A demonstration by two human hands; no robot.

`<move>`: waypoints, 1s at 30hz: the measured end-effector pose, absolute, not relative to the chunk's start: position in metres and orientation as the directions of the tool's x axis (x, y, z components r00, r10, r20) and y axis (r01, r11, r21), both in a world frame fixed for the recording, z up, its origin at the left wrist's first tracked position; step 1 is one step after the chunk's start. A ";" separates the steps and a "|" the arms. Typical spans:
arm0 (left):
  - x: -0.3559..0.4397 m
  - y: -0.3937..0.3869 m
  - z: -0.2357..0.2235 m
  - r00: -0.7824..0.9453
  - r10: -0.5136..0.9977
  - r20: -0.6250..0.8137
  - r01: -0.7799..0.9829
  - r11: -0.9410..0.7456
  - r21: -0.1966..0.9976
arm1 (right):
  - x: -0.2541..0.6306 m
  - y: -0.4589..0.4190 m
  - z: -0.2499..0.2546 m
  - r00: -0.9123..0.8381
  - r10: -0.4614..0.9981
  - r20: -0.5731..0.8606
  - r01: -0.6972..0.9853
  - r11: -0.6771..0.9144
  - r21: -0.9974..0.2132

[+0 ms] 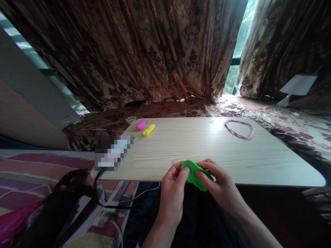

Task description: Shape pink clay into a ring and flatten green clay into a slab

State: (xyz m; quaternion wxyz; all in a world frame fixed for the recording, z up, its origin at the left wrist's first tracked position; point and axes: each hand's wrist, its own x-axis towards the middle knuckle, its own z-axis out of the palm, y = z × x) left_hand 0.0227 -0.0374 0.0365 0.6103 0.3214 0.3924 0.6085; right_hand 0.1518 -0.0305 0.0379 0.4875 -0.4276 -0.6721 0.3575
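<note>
A flattened piece of bright green modelling clay (pixel 197 179) is pinched between both hands at the near edge of the table. My left hand (pixel 173 187) grips its left end, thumb on top and fingers behind. On the other end, my right hand (pixel 219 179) presses with its thumb, its fingers curled around the far side. Farther back on the left of the tabletop lie a yellow clay piece (pixel 149 130) and a pink clay piece (pixel 141 125), both apart from my hands.
The pale wooden table (pixel 196 141) has rounded corners. A pink twisted loop (pixel 240 130) lies at its back right, and a blurred-out object (pixel 115 151) at its left edge. A white lamp (pixel 298 86) stands far right, before patterned curtains (pixel 168 51). Cables and a power strip (pixel 117 193) lie lower left.
</note>
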 end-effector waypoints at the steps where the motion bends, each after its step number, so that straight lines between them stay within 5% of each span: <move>1: 0.022 -0.038 0.036 -0.049 0.995 -0.092 -0.488 0.057 0.871 | 0.153 -0.030 0.038 -0.157 0.926 0.343 0.223 0.372 -0.901; 30: 0.021 -0.040 0.029 -0.007 0.993 -0.114 -0.396 0.102 0.913 | 0.174 -0.021 0.053 -0.304 0.907 0.290 0.340 0.388 -0.857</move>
